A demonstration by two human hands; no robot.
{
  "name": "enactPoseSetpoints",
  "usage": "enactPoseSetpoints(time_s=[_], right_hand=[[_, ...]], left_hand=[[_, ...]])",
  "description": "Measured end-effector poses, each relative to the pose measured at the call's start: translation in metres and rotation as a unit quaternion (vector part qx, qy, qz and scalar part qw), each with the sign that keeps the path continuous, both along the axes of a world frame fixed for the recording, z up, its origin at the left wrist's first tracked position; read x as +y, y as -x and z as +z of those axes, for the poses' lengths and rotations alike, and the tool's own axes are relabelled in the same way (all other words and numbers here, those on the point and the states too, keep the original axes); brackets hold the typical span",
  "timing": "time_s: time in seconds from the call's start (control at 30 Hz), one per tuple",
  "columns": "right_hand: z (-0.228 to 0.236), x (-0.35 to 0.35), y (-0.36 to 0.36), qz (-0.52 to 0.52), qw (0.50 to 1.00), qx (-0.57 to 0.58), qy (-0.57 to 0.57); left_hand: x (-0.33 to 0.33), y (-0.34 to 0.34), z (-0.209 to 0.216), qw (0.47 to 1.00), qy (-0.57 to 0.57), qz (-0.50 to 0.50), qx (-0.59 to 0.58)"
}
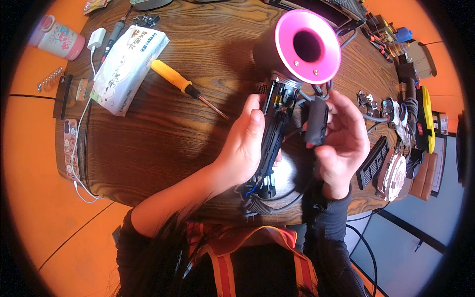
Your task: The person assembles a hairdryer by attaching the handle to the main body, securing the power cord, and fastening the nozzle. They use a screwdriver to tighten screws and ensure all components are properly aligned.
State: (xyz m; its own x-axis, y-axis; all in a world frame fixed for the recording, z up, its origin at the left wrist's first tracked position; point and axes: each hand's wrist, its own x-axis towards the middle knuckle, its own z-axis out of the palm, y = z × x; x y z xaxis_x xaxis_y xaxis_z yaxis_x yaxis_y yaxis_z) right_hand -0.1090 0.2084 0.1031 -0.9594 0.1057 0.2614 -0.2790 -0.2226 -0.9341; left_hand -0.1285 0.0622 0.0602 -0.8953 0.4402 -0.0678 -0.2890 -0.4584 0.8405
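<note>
a dark round wooden table (163,143) with strong grain stands on an orange floor (34,198). near its front edge the left hand (246,143) wraps the opened handle of a hair dryer (289,69), fingers curled behind it and the thumb lying flat along the exposed black inner frame. the dryer is grey with a glossy pink ring around its hollow head; its long axis runs from the grey ribbed cable (269,205) at the table's front edge up and away from the person, the ring facing upward toward the camera. the right hand (341,138) closes loosely around a matte black handle cover (315,121), held upright just beside the handle. toward the table's far left lie a yellow-handled screwdriver (180,83), its shaft pointing at the hands, and a soft white pack of wipes (123,64). a black vent grille (372,161) sits at the right edge among small parts.
</note>
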Motion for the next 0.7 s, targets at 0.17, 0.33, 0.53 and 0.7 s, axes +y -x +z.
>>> enactPoseSetpoints(time_s=[0.17,0.33,0.53,0.7], right_hand=[[-0.004,-0.003,0.007,-0.044,0.98,0.076,-0.179],[-0.002,-0.001,0.013,-0.076,0.852,0.209,-0.474],[-0.004,-0.004,0.011,-0.054,0.876,0.154,-0.454],[-0.007,-0.006,0.009,-0.039,0.896,0.096,-0.432]], left_hand=[[0.0,0.001,-0.003,0.998,0.039,0.013,0.036],[0.003,0.003,-0.009,0.989,0.07,0.047,0.125],[-0.001,0.002,-0.01,0.987,0.094,0.035,0.126],[0.0,0.003,-0.006,0.993,0.057,0.036,0.097]])
